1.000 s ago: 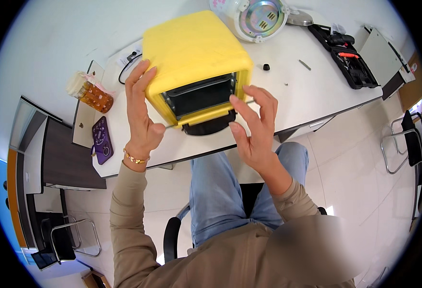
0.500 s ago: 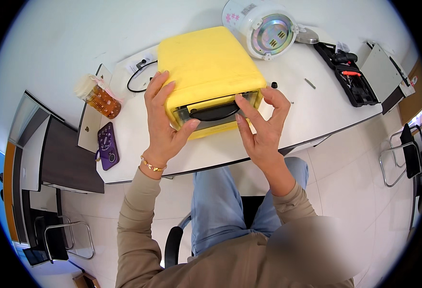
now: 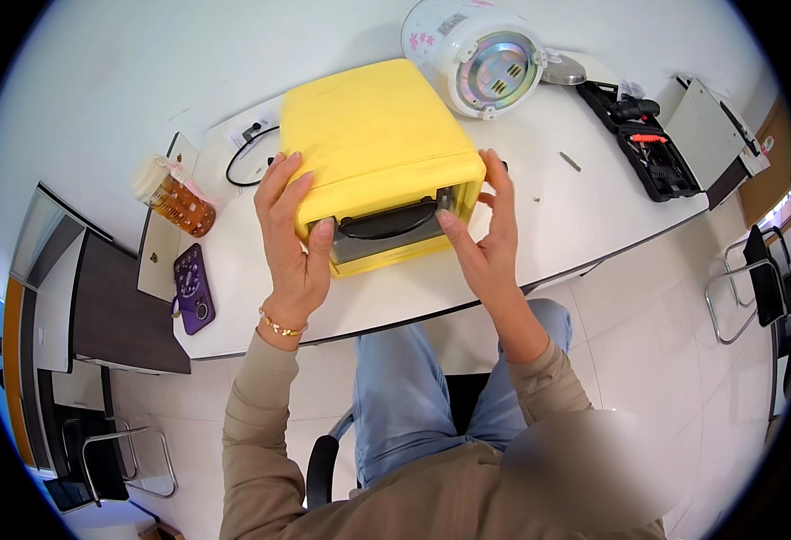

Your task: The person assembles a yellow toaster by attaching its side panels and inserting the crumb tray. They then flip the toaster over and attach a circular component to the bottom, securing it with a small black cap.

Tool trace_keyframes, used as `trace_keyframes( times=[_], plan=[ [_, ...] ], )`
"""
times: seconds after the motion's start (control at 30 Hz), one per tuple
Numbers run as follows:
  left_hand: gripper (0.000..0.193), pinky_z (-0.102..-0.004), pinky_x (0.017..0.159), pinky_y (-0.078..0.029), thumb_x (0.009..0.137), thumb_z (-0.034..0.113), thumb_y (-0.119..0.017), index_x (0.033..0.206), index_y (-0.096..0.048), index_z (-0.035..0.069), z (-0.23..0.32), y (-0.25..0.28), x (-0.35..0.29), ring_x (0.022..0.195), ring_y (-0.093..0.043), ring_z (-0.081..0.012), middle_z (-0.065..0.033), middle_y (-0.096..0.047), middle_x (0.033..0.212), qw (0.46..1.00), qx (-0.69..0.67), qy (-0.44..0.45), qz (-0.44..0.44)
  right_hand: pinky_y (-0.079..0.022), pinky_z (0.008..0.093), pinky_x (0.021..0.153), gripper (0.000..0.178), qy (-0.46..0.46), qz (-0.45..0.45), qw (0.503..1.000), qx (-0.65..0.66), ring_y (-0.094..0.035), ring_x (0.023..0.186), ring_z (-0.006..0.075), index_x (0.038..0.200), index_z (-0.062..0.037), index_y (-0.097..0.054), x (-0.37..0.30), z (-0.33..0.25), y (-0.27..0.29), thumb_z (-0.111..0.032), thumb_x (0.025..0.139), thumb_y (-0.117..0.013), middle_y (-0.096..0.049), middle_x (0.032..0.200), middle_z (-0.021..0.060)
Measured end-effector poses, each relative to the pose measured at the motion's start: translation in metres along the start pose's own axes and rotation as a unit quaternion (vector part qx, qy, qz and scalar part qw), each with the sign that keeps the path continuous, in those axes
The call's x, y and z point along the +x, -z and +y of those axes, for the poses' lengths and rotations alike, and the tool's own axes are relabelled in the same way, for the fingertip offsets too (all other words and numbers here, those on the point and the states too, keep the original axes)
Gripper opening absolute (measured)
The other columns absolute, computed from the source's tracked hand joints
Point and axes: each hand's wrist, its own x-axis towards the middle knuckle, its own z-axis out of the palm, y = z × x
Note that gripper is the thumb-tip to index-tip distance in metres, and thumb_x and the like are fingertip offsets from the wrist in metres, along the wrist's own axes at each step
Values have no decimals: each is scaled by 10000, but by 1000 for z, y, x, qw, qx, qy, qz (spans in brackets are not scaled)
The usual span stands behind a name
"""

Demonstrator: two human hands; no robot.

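A yellow toaster oven (image 3: 377,126) stands on the white table, its glass door with a curved black handle (image 3: 386,221) facing me. My left hand (image 3: 292,238) grips the front left corner, thumb on the front edge and fingers along the side. On the opposite corner, my right hand (image 3: 484,236) rests with the thumb at the door's right edge and its fingers against the side. The handle lies between both hands, touched by neither. The oven's underside and back are hidden.
A white rice cooker (image 3: 494,72) lies on its side behind the oven. At right are an open black tool case (image 3: 652,144) and a small metal bit (image 3: 570,162). A drink bottle (image 3: 179,198), a purple phone (image 3: 194,288) and a black cable (image 3: 238,162) are at left.
My right hand has left the door's upper right area near the handle and moved onto the oven's right side. My left thumb has risen along the front. The whole view has shifted slightly.
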Motion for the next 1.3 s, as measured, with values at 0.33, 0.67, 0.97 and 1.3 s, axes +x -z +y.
trace_keyframes(
  times=[0.33, 0.67, 0.97, 1.3],
  plan=[
    [423, -454, 1180, -300, 1003, 169, -559, 1404, -477, 62, 3, 7, -3, 1460, -348, -349, -176, -429, 1529, 1000, -5, 23, -2, -439, 324, 1037, 775, -170, -108, 974, 107, -554, 1200, 193, 1468, 21, -380, -1, -2, -2, -140, 842, -808, -552, 1324, 121],
    [1169, -452, 1124, -373, 726, 340, -890, 1574, -165, -7, 8, 20, -66, 1380, -425, -356, -224, -404, 1517, 955, -9, 290, -58, -531, 374, 795, 457, -90, -129, 986, -48, -676, 857, 273, 1089, 25, -622, -6, 22, 8, -123, 733, -869, -706, 977, 139],
    [1178, -433, 1050, -412, 754, 335, -872, 1560, -122, -83, 14, 3, -63, 1232, -527, -359, -204, -535, 1418, 912, 14, 386, -139, -503, 303, 909, 402, -193, -143, 969, -60, -654, 995, 170, 1152, 76, -627, -13, 14, 20, -28, 811, -814, -718, 1064, 121],
    [1168, -413, 946, -472, 738, 296, -881, 1556, -134, -75, 17, 4, -74, 1058, -619, -343, -213, -625, 1286, 924, -9, 379, -53, -469, 264, 909, 349, -232, -121, 964, -55, -629, 972, 130, 1168, 88, -662, -14, 11, 20, 2, 846, -764, -733, 1046, 105]
  ],
)
